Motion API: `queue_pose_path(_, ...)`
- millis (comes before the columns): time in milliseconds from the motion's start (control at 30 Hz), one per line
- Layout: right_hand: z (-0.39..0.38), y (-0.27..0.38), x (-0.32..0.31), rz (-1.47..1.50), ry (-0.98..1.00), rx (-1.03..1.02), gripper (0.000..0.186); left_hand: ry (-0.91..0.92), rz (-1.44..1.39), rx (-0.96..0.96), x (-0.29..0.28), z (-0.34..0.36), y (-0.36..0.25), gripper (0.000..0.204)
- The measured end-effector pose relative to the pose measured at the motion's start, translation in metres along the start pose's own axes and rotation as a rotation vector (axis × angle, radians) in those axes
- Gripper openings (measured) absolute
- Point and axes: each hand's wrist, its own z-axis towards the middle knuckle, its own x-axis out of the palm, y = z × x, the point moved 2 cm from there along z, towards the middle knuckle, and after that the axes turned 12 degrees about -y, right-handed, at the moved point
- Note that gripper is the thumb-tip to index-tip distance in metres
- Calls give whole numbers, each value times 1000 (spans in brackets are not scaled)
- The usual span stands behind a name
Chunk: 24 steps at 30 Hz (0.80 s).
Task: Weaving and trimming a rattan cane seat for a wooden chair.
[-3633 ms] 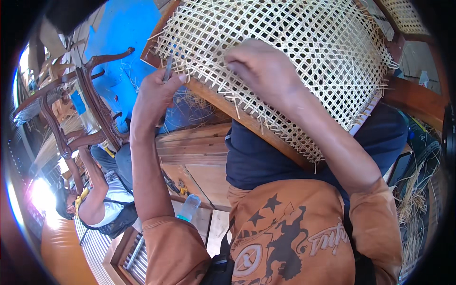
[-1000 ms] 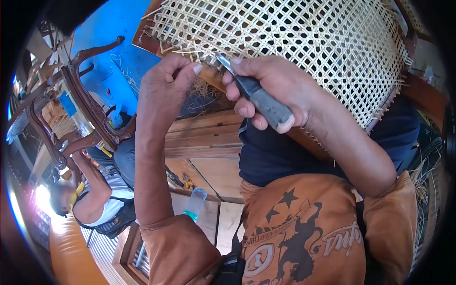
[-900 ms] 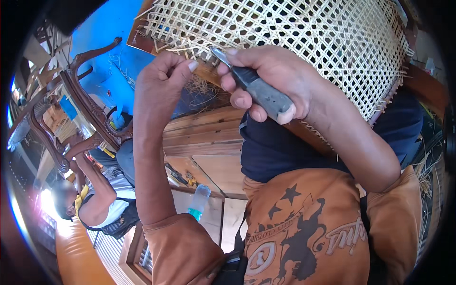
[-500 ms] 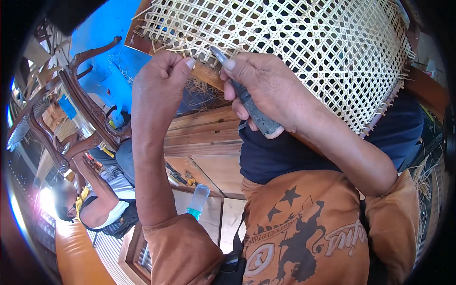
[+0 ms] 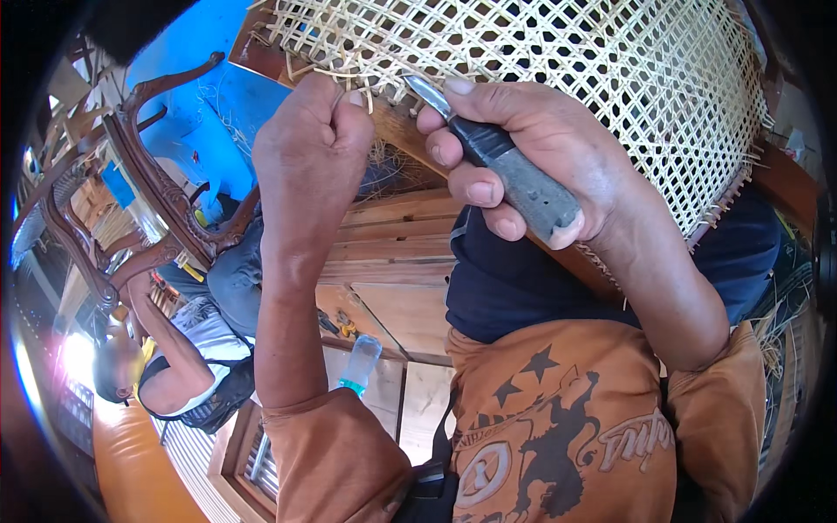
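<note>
Pale woven cane webbing (image 5: 602,61) is stretched over a wooden frame (image 5: 397,131) lying across my lap. My left hand (image 5: 309,144) is closed at the frame's near left edge, thumb and index finger pinched on a cane strand (image 5: 370,102) whose loose end shows beside the thumb. The rest of that strand is hidden by the fingers. In my right hand (image 5: 575,131) is a knife (image 5: 527,183) with a thick dark grey handle, wrapped in black near the blade. Its short metal blade points up and left, the tip over the edge of the weave.
A clear plastic bottle (image 5: 360,362) stands past my left forearm, near wooden boards (image 5: 401,248). Further left, another person (image 5: 183,379) sits by a carved wooden chair frame (image 5: 161,192). Blue sheeting (image 5: 187,122) lies beyond it.
My right hand has moved right and turned, drawing the knife away from the weave's edge and showing more of its handle. My left hand has shifted slightly right and up.
</note>
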Motion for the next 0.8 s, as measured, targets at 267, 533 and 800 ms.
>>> queue_pose_path(267,-31,4,-15,-264,-98,-37,33,-21,98,109,-10,-1,9,18)
queue_pose_path(533,-18,18,-8,-797,-128,-277,31,78,-173,-293,-12,-6,13,19)
queue_pose_path(800,-9,29,-1,-859,-157,-173,25,179,-343,-365,-16,-3,5,15)
